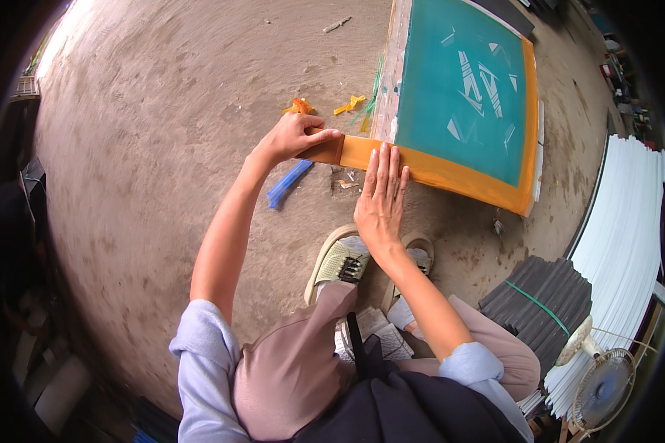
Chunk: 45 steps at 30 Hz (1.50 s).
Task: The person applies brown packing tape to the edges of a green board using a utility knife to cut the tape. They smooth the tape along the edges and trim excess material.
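Observation:
A teal screen-printing frame point(436, 140) with pale angular line shapes lies ahead on the right. Orange tape point(451, 175) runs along its near edge and its right side. From the near left corner a strip of the same tape point(356, 150) stretches left, past the frame. My left hand point(292, 140) is closed on that strip's outer end, where it looks darker; whether a roll is under the fingers I cannot make out. Fingers stretched out, my right hand point(381, 199) lies flat on the tape at the near left corner.
Crumpled orange scraps point(349, 105), green string point(375, 88) and a blue strip point(290, 183) lie on the concrete floor. At right are a green-tied bundle of dark strips point(539, 310), a stack of long white strips point(624, 214) and a small fan point(606, 387).

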Each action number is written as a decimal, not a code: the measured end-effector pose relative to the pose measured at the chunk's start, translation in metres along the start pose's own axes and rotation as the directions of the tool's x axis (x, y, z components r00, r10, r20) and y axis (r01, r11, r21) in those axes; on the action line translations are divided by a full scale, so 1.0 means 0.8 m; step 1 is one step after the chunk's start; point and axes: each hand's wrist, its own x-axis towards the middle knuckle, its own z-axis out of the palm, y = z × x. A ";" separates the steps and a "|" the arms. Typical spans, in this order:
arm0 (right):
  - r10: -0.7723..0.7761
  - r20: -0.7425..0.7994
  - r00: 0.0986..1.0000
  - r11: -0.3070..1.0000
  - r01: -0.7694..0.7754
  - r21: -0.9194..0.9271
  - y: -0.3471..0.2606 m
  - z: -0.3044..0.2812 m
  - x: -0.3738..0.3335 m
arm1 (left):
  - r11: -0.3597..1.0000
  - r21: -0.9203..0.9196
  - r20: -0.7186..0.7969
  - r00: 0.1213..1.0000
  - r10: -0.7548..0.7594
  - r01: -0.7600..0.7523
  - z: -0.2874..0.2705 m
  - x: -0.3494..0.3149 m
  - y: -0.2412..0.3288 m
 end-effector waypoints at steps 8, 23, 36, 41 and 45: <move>-0.035 -0.004 0.999 0.999 0.035 -0.035 -0.001 -0.002 0.003 | 0.997 0.058 -0.011 0.999 0.049 -0.048 -0.008 -0.007 0.008; 0.137 0.028 0.990 0.991 -0.136 -0.011 0.153 -0.041 -0.048 | 0.995 0.072 -0.027 0.997 0.073 -0.071 -0.006 -0.004 -0.010; 0.022 -0.001 1.000 0.976 -0.021 0.215 0.181 -0.039 -0.064 | 0.988 0.156 -0.028 1.000 -0.007 0.011 -0.001 0.004 -0.003; 0.434 -0.312 0.845 0.901 -0.408 0.149 0.305 -0.060 -0.113 | 0.982 0.174 -0.012 0.997 -0.072 0.073 0.004 0.005 0.006; 0.933 -0.051 0.357 0.244 -0.521 0.818 0.385 -0.073 -0.125 | 0.977 0.195 0.011 0.996 -0.084 0.081 0.005 0.009 0.005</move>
